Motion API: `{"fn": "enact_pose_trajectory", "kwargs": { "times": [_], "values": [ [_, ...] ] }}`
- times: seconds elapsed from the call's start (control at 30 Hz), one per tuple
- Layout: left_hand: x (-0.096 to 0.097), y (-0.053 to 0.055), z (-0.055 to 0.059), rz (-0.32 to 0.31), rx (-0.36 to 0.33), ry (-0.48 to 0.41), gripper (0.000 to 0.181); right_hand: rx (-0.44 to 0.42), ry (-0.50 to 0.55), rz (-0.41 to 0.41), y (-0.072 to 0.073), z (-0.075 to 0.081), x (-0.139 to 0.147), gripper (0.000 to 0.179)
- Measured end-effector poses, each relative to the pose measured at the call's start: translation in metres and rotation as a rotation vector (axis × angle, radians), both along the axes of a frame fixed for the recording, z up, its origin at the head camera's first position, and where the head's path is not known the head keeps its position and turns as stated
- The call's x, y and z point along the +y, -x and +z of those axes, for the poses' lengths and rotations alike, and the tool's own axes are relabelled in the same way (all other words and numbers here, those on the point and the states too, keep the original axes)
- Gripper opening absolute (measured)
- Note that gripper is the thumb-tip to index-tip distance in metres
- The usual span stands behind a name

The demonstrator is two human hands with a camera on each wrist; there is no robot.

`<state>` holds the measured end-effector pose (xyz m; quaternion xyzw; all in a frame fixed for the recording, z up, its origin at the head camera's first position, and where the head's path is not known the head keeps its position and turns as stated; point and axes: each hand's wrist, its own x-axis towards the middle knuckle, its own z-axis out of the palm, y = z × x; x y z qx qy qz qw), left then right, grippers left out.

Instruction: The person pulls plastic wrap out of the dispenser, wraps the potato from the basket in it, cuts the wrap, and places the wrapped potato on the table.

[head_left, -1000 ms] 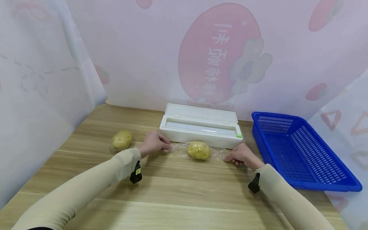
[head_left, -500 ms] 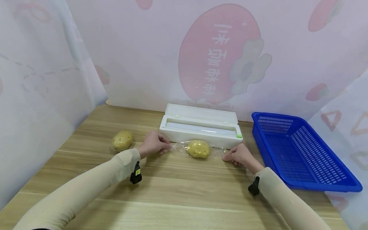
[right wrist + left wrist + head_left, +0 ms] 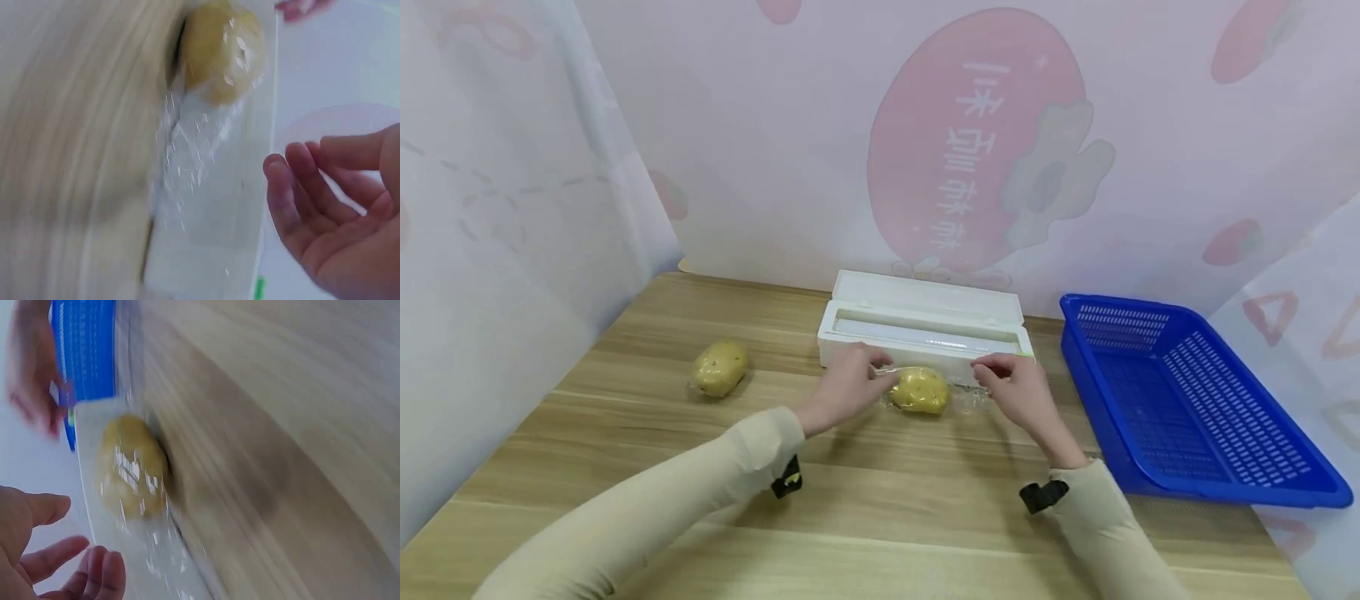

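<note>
A potato [image 3: 922, 392] in clear plastic wrap [image 3: 194, 144] lies on the table against the front of an open white cling film box [image 3: 925, 297]. Loose wrap trails from both its ends. My left hand [image 3: 850, 387] hovers at the potato's left end, thumb and fingers apart in the left wrist view. To the right of the potato, my right hand [image 3: 1018, 396] is raised above the loose wrap, fingers bent and thumb close to them. The right wrist view shows nothing held between them.
A second wrapped potato [image 3: 720, 368] lies on the wooden table [image 3: 850, 517] to the left. On the right stands a blue plastic basket [image 3: 1084, 387]. Behind the table hangs a printed cloth [image 3: 760, 150].
Both hands have let go of the wrap's ends and moved inward toward the potato; the right one has also risen. The potato stays almost in place.
</note>
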<state>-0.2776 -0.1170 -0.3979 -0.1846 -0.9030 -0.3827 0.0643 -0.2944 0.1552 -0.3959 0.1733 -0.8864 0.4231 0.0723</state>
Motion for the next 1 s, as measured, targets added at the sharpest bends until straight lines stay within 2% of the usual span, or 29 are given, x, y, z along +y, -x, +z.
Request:
{"fn": "enact_pose_trajectory", "kwargs": {
  "times": [0.17,0.27,0.43,0.57,0.67,0.8,0.87,1.0],
  "values": [
    [0.026,-0.006,-0.010,0.038,0.004,0.120,0.041,-0.040,0.026,0.056,-0.003,-0.012,-0.027,0.021],
    [0.031,-0.009,-0.013,0.062,-0.011,0.142,0.044,-0.066,0.043,0.030,-0.007,-0.019,-0.035,0.021],
    [0.031,-0.009,-0.014,0.044,-0.022,0.140,0.050,-0.041,0.047,-0.035,-0.011,-0.023,-0.039,0.013],
    [0.032,-0.005,-0.014,0.000,-0.028,0.141,0.058,-0.015,-0.013,-0.032,-0.010,-0.022,-0.038,0.009],
    [0.032,-0.002,-0.016,-0.051,-0.030,0.136,0.066,-0.054,0.008,0.019,-0.008,-0.021,-0.035,0.022],
    [0.029,0.002,-0.021,-0.132,-0.020,0.126,0.077,-0.191,0.085,0.132,-0.008,-0.023,-0.033,0.042],
    [0.026,0.003,-0.023,-0.174,-0.004,0.109,0.081,-0.271,0.128,0.166,-0.012,-0.023,-0.033,0.046],
    [0.019,0.005,-0.022,-0.278,0.005,0.061,0.078,-0.388,0.213,0.147,-0.023,-0.021,-0.037,0.049]
  ]
}}
